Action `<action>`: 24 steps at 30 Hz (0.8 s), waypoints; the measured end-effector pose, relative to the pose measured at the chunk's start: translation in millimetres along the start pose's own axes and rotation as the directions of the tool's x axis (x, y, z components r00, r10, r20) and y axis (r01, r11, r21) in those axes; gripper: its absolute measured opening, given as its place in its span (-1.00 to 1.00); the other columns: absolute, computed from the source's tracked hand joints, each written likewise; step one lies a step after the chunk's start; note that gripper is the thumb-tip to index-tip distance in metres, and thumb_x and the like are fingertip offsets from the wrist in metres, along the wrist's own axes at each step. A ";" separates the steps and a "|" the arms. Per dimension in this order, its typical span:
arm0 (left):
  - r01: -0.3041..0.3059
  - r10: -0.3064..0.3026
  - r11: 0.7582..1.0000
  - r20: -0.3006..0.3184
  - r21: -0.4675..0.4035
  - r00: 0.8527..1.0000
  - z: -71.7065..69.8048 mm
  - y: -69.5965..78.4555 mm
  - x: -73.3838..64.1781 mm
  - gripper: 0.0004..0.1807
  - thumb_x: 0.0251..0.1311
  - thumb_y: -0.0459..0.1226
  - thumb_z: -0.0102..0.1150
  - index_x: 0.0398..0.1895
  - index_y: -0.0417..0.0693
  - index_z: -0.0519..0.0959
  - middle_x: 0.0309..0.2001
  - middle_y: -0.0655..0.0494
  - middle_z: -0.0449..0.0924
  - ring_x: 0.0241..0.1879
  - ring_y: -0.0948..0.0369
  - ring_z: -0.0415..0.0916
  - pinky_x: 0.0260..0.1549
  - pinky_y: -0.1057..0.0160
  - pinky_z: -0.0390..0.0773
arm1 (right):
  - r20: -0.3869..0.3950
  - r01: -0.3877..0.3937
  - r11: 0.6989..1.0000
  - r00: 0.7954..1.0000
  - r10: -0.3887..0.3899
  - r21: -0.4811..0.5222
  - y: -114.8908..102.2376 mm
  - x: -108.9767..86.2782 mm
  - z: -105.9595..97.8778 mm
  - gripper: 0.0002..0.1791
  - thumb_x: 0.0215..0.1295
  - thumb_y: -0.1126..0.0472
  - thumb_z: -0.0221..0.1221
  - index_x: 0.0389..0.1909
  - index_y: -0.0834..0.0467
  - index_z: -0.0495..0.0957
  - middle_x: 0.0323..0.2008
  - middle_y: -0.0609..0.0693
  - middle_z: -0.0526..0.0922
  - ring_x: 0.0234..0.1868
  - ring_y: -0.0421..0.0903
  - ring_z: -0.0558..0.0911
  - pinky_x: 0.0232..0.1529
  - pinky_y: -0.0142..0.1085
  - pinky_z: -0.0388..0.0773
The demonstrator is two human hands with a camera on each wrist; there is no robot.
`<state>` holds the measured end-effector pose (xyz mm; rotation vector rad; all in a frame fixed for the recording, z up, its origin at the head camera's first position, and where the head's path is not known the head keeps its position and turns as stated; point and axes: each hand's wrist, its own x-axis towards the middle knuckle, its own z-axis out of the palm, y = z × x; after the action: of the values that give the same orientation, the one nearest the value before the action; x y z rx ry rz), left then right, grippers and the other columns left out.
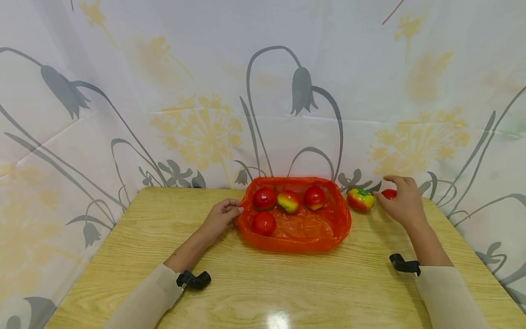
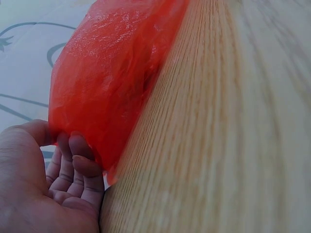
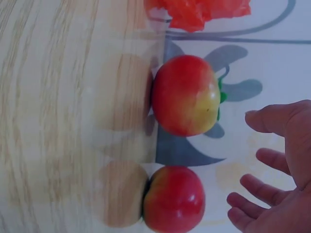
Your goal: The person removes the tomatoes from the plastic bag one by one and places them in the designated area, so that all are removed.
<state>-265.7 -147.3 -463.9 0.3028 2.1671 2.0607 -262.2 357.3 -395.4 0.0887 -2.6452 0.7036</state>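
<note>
An orange-red plastic bag (image 1: 296, 245) lies on the table with its mouth spread wide. Inside it are red fruits (image 1: 264, 224) and a red-and-yellow one (image 1: 289, 201). My left hand (image 1: 222, 217) pinches the bag's left rim between thumb and fingers; in the left wrist view the bag wall (image 2: 107, 82) rises above the fingertips. To the right of the bag sits a red-and-yellow fruit with green leaves on top (image 1: 360, 201). My right hand (image 1: 404, 201) is over a red fruit (image 3: 175, 199), fingers spread and apart from it in the right wrist view.
The wood-grain table (image 1: 263, 283) reaches back to a pale cloth (image 1: 213, 68) printed with grey and yellow flowers, which also hangs at both sides. Each wrist wears a black camera mount (image 1: 193, 280) over a beige sleeve (image 1: 144, 297).
</note>
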 end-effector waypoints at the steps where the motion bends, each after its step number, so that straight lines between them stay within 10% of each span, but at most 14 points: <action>1: -0.001 0.001 1.000 -0.001 0.000 1.000 -0.1 0.2 -0.1 -0.72 0.51 -0.32 0.16 0.10 -0.40 0.50 -0.36 0.17 0.64 -0.37 0.20 0.46 -0.35 0.35 0.53 | -0.001 0.005 1.000 1.000 -0.005 0.000 -2.4 -0.1 0.2 -0.40 0.42 0.15 0.31 0.32 0.43 0.42 0.27 0.54 0.33 0.29 0.50 0.32 0.21 0.45 0.35; 15: -0.004 0.004 1.000 0.009 -0.011 1.000 0.7 0.1 -0.5 -0.71 0.51 -0.33 0.15 0.12 -0.38 0.51 -0.34 0.18 0.67 -0.37 0.21 0.49 -0.34 0.36 0.54 | -0.004 0.100 0.993 0.995 -0.100 0.063 -37.9 -2.2 7.6 -0.40 0.37 0.22 0.35 0.34 0.38 0.46 0.23 0.49 0.35 -0.16 0.29 0.47 -0.14 0.18 0.51; 24: -0.012 0.013 1.000 0.012 -0.012 1.000 0.4 0.2 -1.0 -0.71 0.51 -0.33 0.15 0.11 -0.38 0.50 -0.35 0.19 0.67 -0.38 0.23 0.48 -0.35 0.36 0.53 | -0.024 0.182 0.977 0.983 -0.181 0.110 -62.1 -4.4 12.5 -0.44 0.33 0.28 0.38 0.30 0.35 0.50 0.24 0.42 0.40 0.20 0.39 0.42 0.13 0.41 0.48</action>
<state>-264.6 -147.2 -463.8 0.3277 2.1504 2.0720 -252.7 296.9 -378.2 0.3511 -2.5422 0.7866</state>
